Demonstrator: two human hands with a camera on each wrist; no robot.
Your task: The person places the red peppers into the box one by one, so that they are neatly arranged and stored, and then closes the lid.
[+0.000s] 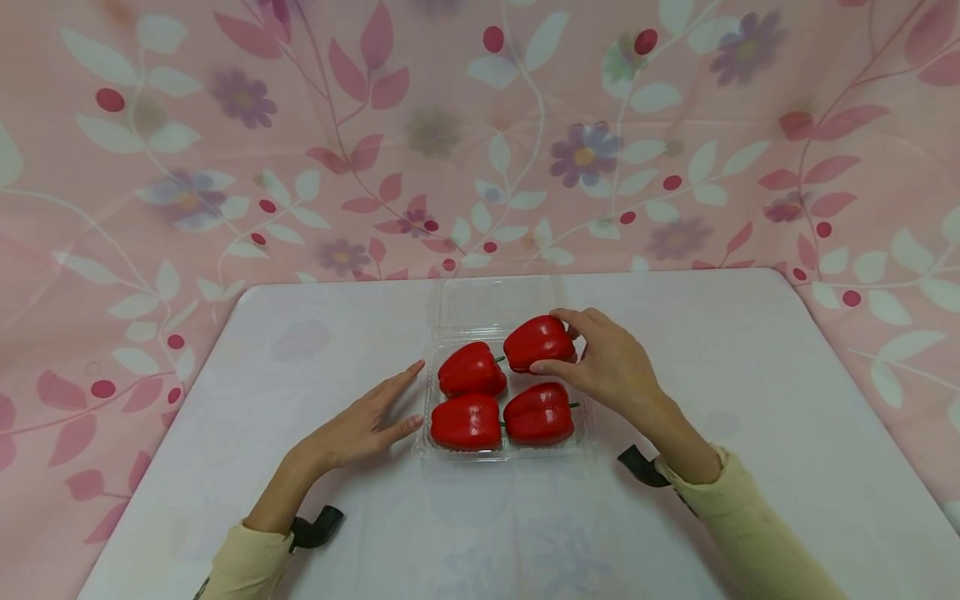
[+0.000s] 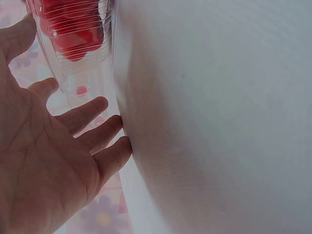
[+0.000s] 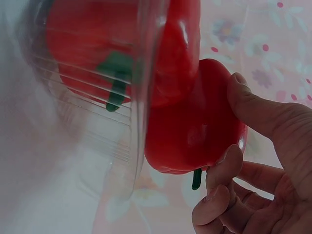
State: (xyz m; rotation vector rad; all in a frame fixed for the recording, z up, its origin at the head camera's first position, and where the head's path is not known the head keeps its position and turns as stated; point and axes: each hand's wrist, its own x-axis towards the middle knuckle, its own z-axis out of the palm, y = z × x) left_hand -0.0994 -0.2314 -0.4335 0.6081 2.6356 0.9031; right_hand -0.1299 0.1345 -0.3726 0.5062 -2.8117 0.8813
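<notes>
A clear plastic clamshell box [image 1: 510,454] stands on the table with its lid [image 1: 495,304] folded back. Red bell peppers fill it: a rear-left one [image 1: 470,369], a front-left one [image 1: 466,422] and a front-right one [image 1: 537,414] sit inside. My right hand [image 1: 611,362] holds another bell pepper [image 1: 537,342] at the rear right, thumb and fingers around it. In the right wrist view this pepper [image 3: 195,126] rises above the box rim, green stem toward the fingers. My left hand [image 1: 360,425], fingers spread, is beside the box's left wall; the left wrist view shows its palm [image 2: 44,161] holding nothing.
A white cloth covers the table [image 1: 300,342]. Behind it hangs a pink flowered curtain [image 1: 450,150]. Black wrist mounts [image 1: 318,527] stick out from both sleeves near the tabletop.
</notes>
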